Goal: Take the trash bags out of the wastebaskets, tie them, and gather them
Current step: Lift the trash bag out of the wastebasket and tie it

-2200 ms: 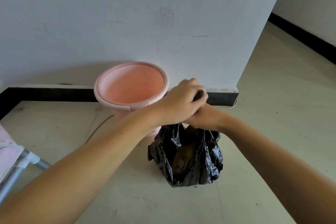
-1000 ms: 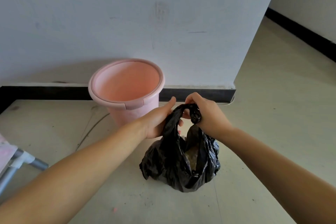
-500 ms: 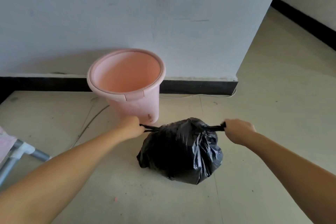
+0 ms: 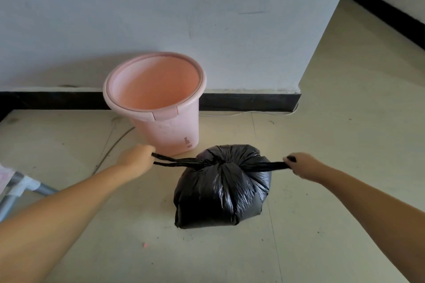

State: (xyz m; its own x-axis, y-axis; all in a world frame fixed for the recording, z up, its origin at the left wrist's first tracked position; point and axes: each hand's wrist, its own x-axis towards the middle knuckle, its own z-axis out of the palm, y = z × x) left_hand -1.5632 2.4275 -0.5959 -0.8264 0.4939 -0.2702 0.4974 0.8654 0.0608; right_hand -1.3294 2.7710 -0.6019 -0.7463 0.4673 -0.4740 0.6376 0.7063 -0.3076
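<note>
A full black trash bag (image 4: 222, 193) sits on the floor in front of a pink wastebasket (image 4: 161, 108) with no bag in it. The bag's top is gathered at a knot in its middle. Two black handle strips run out sideways from that knot, pulled taut. My left hand (image 4: 138, 160) grips the left strip, close to the wastebasket's base. My right hand (image 4: 303, 164) grips the right strip, on the far side of the bag.
A white wall with a black baseboard (image 4: 248, 101) stands right behind the wastebasket and ends at a corner on the right. A thin white cable (image 4: 248, 112) runs along the baseboard. A grey metal frame with white joints (image 4: 20, 188) juts in at the lower left.
My hands held the bag's handles together above it, then crossed them and pulled apart sideways. The bag's mouth has drawn shut into a knot and the strips are stretched wider.
</note>
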